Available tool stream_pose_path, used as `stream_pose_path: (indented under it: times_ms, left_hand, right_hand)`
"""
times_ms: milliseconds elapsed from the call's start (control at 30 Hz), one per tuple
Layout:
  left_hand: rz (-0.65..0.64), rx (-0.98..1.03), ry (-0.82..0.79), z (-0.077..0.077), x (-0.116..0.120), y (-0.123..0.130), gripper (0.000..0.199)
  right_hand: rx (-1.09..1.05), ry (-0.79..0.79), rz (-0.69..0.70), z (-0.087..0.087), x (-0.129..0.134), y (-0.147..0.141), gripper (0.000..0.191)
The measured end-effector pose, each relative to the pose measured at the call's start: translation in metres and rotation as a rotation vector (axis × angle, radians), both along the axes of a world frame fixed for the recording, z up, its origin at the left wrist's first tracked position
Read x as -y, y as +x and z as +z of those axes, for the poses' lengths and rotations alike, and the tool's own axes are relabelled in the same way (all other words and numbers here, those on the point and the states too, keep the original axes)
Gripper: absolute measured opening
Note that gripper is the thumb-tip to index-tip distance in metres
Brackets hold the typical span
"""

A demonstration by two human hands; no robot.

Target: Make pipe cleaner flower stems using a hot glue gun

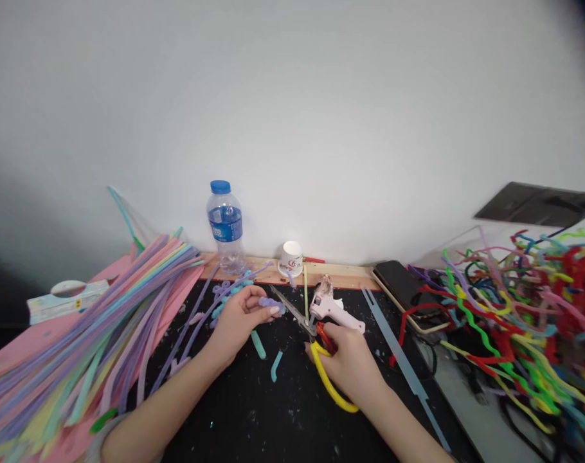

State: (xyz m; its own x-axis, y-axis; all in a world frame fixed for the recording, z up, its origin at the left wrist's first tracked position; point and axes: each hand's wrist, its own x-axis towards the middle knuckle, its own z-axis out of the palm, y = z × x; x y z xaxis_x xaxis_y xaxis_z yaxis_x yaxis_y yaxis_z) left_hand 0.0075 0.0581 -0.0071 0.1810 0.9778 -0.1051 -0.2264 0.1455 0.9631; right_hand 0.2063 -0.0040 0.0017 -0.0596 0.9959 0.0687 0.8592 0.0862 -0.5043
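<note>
Yellow-looped steel scissors (316, 350), fuzzy coiled purple stem (269, 303)

A black work mat (254, 411) covers the middle of the table, with a bare wooden strip (345, 275) along its far edge by the wall. On that strip stand a clear plastic water bottle with a blue cap (225, 226), toward the left, and a small white paper cup (291, 258) to its right. A sheaf of long pastel pipe cleaners (94, 334) lies across the mat's left edge on pink sheets (8, 360). A tangle of bright wavy pipe cleaners (524, 308) fills the right end, with a black phone (398, 280) at its left. A white glue gun (332, 308) lies mid-mat, behind yellow-handled scissors (321, 360).
</note>
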Motion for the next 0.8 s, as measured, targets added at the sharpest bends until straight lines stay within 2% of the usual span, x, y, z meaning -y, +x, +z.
stream_pose_path:
  times_ms: [67, 167, 267, 367, 467, 600, 667, 800]
  left_hand:
    - [0.016, -0.015, -0.006, 0.0, 0.0, 0.0, 0.035]
    - [0.124, -0.029, 0.038, -0.003, -0.003, -0.002, 0.033]
    - [0.237, -0.099, 0.115, -0.006, -0.007, -0.006, 0.027]
    - [0.292, -0.214, 0.221, -0.008, -0.007, -0.01, 0.021]
    - [0.294, -0.316, 0.332, -0.008, -0.004, -0.013, 0.013]
    - [0.223, -0.451, 0.451, -0.008, -0.001, -0.014, 0.012]
    - [0.209, -0.439, 0.429, -0.009, -0.002, -0.012, 0.013]
    - [0.246, -0.292, 0.243, -0.009, -0.004, -0.007, 0.022]
  right_hand:
    - [-0.003, 0.025, -0.034, 0.0, -0.001, 0.001, 0.037]
    - [0.019, 0.039, -0.099, -0.001, -0.004, 0.003, 0.035]
    - [0.005, -0.003, -0.11, -0.002, -0.006, 0.005, 0.023]
    - [-0.07, -0.037, -0.106, -0.002, -0.004, 0.003, 0.014]
    - [-0.154, -0.055, -0.107, -0.002, 0.0, -0.002, 0.018]
    - [-0.302, -0.053, 0.018, -0.002, 0.006, -0.007, 0.022]
    - [-0.358, -0.087, 0.06, -0.001, 0.008, -0.009, 0.02]
    - [-0.433, -0.13, 0.197, 0.005, 0.013, -0.012, 0.014]
